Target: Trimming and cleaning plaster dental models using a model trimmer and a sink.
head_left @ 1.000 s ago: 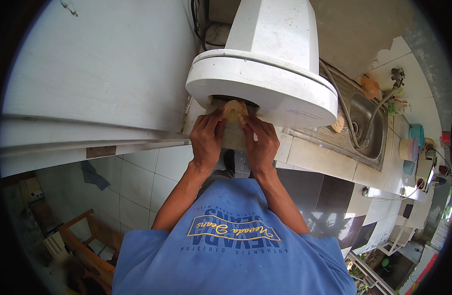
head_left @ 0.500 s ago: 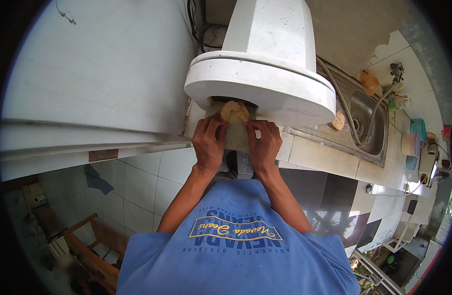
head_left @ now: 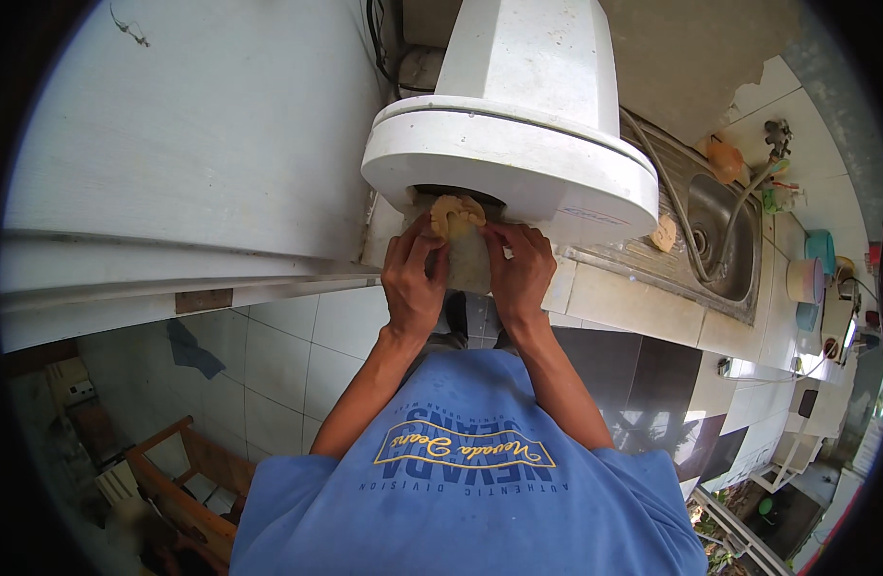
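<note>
A tan, crumpled, dough-like piece (head_left: pixel 458 213) sits under the dark opening of a white machine (head_left: pixel 499 154), at the front edge of the counter. My left hand (head_left: pixel 415 280) closes its thumb and fingertips on the piece's left edge. On the opposite edge my right hand (head_left: pixel 521 274) pinches with thumb and forefinger. The two hands face each other at about the same height, with a pale, wet-looking surface (head_left: pixel 467 264) between them. The machine's overhang shades the back of the piece.
To the right lies a steel sink (head_left: pixel 720 226) with a grey hose (head_left: pixel 677 206) bent into it. Another tan lump (head_left: pixel 663 233) rests on its drainboard. A large white panel (head_left: pixel 202 134) borders my left side. Plastic tubs (head_left: pixel 804 281) stand beyond the sink.
Both hands have shifted slightly, staying at the edges of the dough-like piece. The gap between my right thumb and forefinger has narrowed, and the piece's folds look a little different.
</note>
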The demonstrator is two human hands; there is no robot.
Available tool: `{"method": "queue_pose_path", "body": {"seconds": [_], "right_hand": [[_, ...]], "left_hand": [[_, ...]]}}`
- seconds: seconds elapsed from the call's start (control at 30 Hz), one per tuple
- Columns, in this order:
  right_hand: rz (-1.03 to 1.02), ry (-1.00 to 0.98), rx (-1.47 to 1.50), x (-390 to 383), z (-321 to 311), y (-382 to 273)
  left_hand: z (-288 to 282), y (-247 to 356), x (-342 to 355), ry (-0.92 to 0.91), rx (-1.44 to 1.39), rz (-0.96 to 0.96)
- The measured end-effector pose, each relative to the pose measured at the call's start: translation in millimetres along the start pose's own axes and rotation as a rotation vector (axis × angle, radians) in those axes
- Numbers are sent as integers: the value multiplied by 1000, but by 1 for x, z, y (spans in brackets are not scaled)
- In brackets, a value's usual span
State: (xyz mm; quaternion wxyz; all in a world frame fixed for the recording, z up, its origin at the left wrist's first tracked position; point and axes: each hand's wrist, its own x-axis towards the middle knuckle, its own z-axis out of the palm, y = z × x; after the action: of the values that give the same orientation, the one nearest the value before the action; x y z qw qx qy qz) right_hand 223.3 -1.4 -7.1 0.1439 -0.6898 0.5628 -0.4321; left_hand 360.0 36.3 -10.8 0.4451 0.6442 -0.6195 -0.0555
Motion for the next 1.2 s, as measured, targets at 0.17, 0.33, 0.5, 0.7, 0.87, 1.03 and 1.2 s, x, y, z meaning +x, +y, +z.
{"method": "queue_pose_path", "body": {"seconds": [0.17, 0.33, 0.5, 0.7, 0.87, 1.03, 1.2], "right_hand": [[370, -226, 182, -4, -23, -22], [233, -239, 124, -6, -16, -18], [164, -259, 79, -5, -13, -21], [151, -253, 92, -6, -13, -21], [150, -277, 112, -7, -13, -23], [142, -273, 132, -6, -9, -20], [140, -283, 144, -4, -5, -18]], "left_hand": [[-11, 3, 2, -57, -51, -109], [-16, -13, 16, -175, -98, 58], [-19, -11, 14, -223, -183, -34], [-18, -13, 16, -206, -218, -23], [-17, -12, 15, -219, -235, -46], [-11, -5, 10, -126, -212, -84], [-4, -2, 3, -72, -161, -86]]}}
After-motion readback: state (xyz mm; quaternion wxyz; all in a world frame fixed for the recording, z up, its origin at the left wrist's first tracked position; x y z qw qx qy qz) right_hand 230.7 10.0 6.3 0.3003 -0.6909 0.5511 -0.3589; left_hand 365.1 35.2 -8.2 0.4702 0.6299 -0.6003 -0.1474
